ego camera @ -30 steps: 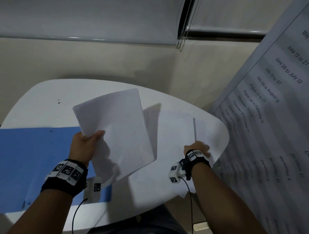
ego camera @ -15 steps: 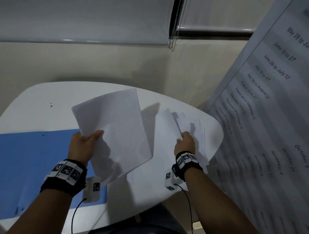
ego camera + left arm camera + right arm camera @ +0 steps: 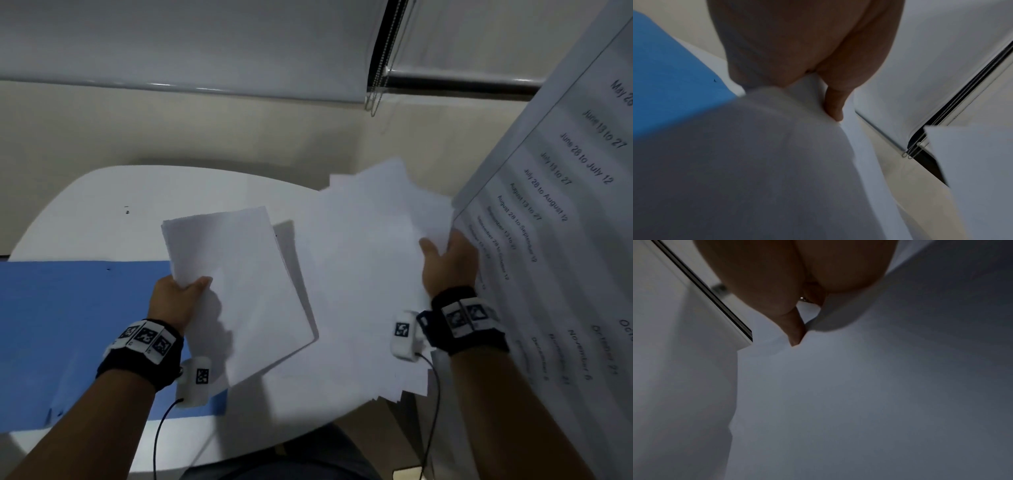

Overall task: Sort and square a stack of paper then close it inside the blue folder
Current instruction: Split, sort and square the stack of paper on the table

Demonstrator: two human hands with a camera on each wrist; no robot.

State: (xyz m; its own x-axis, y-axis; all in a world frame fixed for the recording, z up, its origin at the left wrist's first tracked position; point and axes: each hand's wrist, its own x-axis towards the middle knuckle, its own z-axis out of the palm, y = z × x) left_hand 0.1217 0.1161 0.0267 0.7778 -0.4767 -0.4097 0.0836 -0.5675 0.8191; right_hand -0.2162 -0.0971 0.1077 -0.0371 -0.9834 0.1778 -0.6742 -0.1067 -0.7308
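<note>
My left hand (image 3: 180,296) grips a squared stack of white paper (image 3: 236,284) by its left edge, raised over the white table (image 3: 102,205); the thumb lies on top. The left wrist view shows that stack (image 3: 756,162) bending under my thumb (image 3: 835,105). My right hand (image 3: 445,260) holds a loose, fanned bunch of white sheets (image 3: 363,260) lifted off the table at the right, thumb on top. In the right wrist view the sheets (image 3: 859,386) fill the frame below my thumb (image 3: 795,331). The open blue folder (image 3: 68,335) lies flat on the table's left half.
A large printed date chart (image 3: 555,240) leans close against my right hand and arm. A beige wall and white roller blind (image 3: 205,51) with a bead chain stand behind the table. The table's rounded front edge is near my body.
My right hand has taken hold of the loose sheets that lay on the table's right side and lifted them up and rightward. The left hand keeps holding its stack in place.
</note>
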